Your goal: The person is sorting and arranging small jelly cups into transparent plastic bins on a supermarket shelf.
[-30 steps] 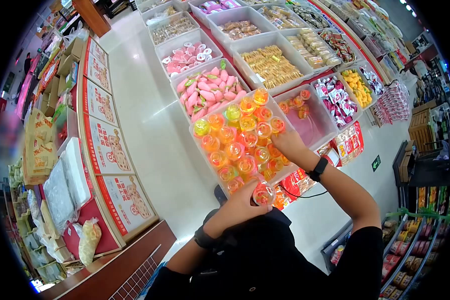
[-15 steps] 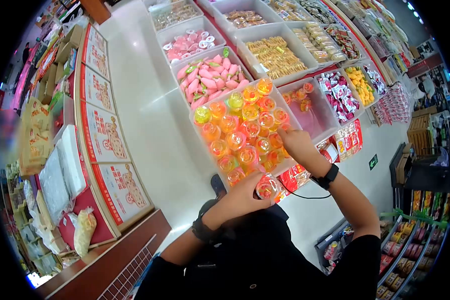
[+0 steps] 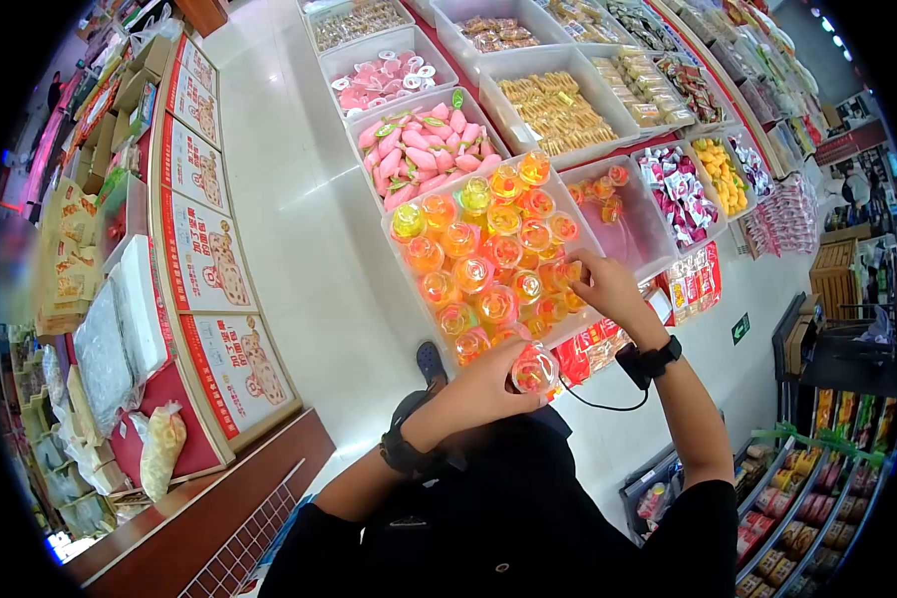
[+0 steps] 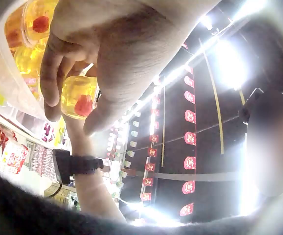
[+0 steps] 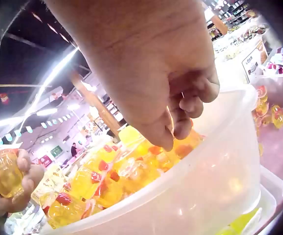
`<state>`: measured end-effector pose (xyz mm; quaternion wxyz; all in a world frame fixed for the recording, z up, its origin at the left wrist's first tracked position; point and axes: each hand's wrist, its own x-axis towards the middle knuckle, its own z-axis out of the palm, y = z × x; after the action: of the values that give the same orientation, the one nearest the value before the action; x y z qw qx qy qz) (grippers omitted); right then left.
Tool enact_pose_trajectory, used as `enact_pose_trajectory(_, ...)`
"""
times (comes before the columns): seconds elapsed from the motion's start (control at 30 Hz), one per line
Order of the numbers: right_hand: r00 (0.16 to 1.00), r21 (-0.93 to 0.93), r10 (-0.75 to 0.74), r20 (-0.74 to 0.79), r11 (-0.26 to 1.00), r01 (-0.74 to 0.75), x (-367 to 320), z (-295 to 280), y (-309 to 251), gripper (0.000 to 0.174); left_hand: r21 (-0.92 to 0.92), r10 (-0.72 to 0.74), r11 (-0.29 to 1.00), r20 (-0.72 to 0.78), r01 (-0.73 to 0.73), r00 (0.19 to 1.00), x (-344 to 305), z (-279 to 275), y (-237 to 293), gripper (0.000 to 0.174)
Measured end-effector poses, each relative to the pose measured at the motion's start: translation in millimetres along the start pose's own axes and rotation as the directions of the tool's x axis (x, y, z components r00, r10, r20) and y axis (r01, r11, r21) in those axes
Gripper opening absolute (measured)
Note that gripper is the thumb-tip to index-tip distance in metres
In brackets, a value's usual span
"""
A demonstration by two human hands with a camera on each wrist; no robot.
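My left hand (image 3: 476,394) grips a clear jelly cup (image 3: 535,370), low and in front of the body; the left wrist view shows this jelly cup (image 4: 79,97) with yellow jelly and a red piece inside. My right hand (image 3: 610,289) is at the right side of a translucent bin (image 5: 215,171) heaped with orange, yellow and red jelly cups (image 3: 498,249). Thumb and fingers of that right hand (image 5: 156,83) are bent, fingertips right over the jelly cups (image 5: 131,171) inside the rim. I cannot tell whether they pinch one.
Beyond the bin are bins of pink wrapped sweets (image 3: 429,154) and golden packets (image 3: 558,115). To its right is a bin (image 3: 633,234) with several jelly cups at one end. A counter with printed panels (image 3: 231,369) runs along the left, an aisle floor (image 3: 339,269) between.
The right hand has drawn up and slightly right from among the jelly cups, its thumb and fingers more visible. The left hand keeps its jelly cup. The view has shifted slightly.
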<state>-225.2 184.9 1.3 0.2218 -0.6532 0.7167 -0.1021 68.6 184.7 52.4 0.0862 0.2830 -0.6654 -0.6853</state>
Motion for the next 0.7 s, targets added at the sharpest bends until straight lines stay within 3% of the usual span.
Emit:
enact_pose_trajectory(0.3, 0.992, -0.152, -0.104, -0.072, 0.984, 0.093, -0.2, 5.3, 8.5, 0.035, -0.006, 0.029, 1.000, 0.013, -0.029, 0.999, 3.2, 1.6, -3.9, 0.070)
enact_pose_trajectory(0.4, 0.972, -0.184, -0.202, -0.122, 0.967, 0.178, -1.1, 9.1, 13.4, 0.038, 0.021, 0.015, 1.000, 0.027, -0.016, 1.000, 4.8, 3.4, -7.7, 0.068)
enact_pose_trajectory(0.5, 0.978, -0.187, -0.195, -0.074, 0.966, 0.178, -3.0, 4.7, 12.2, 0.042, -0.030, 0.015, 0.999, 0.021, -0.015, 1.000, 4.9, 5.4, -3.5, 0.065)
enact_pose_trajectory(0.6, 0.995, -0.236, -0.092, -0.042, 0.969, 0.080, -8.3, -13.8, -15.4, 0.039, 0.017, 0.029, 0.999, -0.024, -0.028, 0.999, 2.8, 7.6, -2.8, 0.061)
enact_pose_trajectory(0.7, 0.967, -0.165, -0.252, 0.041, 0.953, 0.256, -11.0, -8.1, -22.7, 0.032, 0.103, 0.045, 0.993, 0.169, -0.063, 0.985, -4.2, -5.9, -4.4, 0.063)
